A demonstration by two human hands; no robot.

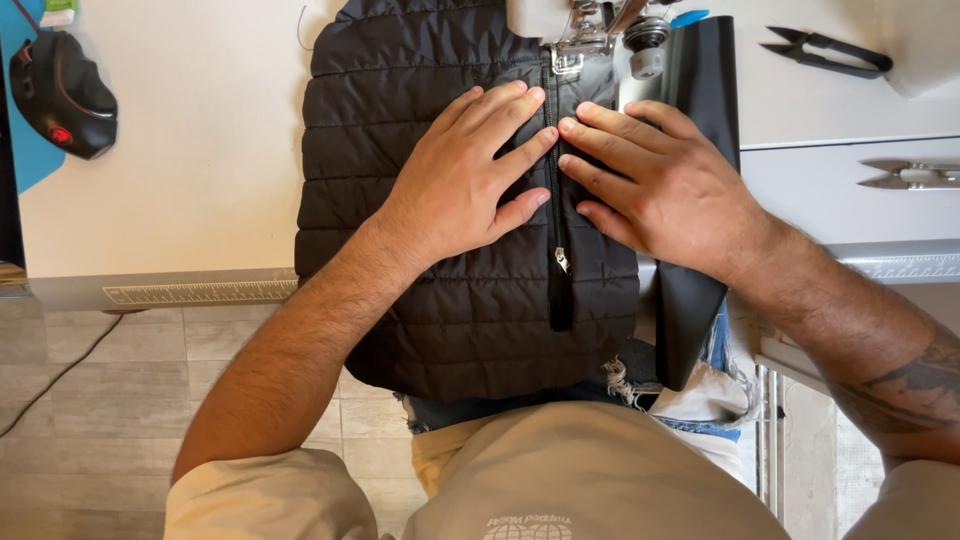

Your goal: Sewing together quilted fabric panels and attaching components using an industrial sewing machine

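Both hands flat, left hand (462,175), right hand (660,180), pressing black quilted jacket (400,80) beside zipper (556,190)

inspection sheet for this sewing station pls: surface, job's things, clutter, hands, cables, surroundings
Surface: white table with a ruler strip along its front edge.
Job's things: black quilted jacket lies flat, its zipper running up under the sewing machine's presser foot; a smooth black fabric panel hangs at the jacket's right.
Clutter: black thread snips at upper right, silver snips on the grey ledge below them, black computer mouse at upper left.
Hands: left hand pressed flat left of the zipper; right hand flat on its right; neither grip closed on anything.
Cables: dark cable on the floor, lower left.
Surroundings: grey tile floor.
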